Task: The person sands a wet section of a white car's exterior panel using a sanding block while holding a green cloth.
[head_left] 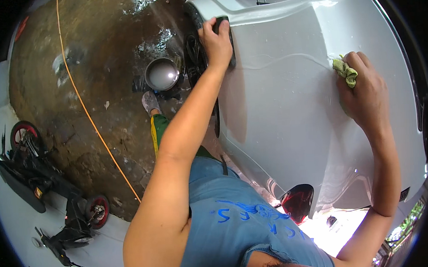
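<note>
My left hand (218, 47) is closed round a dark block-shaped pad (223, 24), held against the pale silver car panel (279, 97) beside the wheel (194, 51). Part of the pad is hidden under my fingers. Farther right, my right hand (367, 88) grips a crumpled yellow-green cloth (346, 73) at the panel's surface. A thin wet trail runs along the panel from near the cloth towards my left hand.
A round grey basin (147, 75) of cloudy water stands on the wet, stained floor (115, 56) near my foot. An orange cord (90, 115) crosses the floor. Dark two-wheelers with red rims (39, 184) are at the left. A red tail light (298, 204) sits near my body.
</note>
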A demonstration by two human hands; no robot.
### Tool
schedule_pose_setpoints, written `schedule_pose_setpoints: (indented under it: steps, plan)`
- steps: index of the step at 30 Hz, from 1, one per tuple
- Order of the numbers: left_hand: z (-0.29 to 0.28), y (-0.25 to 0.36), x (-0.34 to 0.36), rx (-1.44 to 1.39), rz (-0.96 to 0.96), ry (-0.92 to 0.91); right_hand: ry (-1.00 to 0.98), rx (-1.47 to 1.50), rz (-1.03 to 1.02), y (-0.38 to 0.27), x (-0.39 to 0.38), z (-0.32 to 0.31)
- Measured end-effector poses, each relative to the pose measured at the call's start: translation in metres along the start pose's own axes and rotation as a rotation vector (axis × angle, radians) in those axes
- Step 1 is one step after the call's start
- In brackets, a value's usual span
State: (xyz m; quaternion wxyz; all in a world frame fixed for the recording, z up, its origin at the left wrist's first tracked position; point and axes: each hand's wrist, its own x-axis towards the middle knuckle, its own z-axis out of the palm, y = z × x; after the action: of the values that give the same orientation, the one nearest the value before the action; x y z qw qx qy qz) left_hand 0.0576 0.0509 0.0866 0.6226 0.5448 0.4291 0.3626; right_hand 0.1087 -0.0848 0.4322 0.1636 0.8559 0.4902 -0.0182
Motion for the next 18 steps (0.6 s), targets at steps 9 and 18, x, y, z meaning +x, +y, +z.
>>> schedule_pose_setpoints:
  steps: [9,18]
  plan:
    - [-0.010,0.003,-0.072,-0.014,0.015,-0.032,0.032,-0.027,-0.029,0.004,-0.003,-0.004]
    - [-0.026,-0.001,-0.132,-0.001,0.019,-0.058,0.036,-0.023,-0.026,0.007,-0.005,0.003]
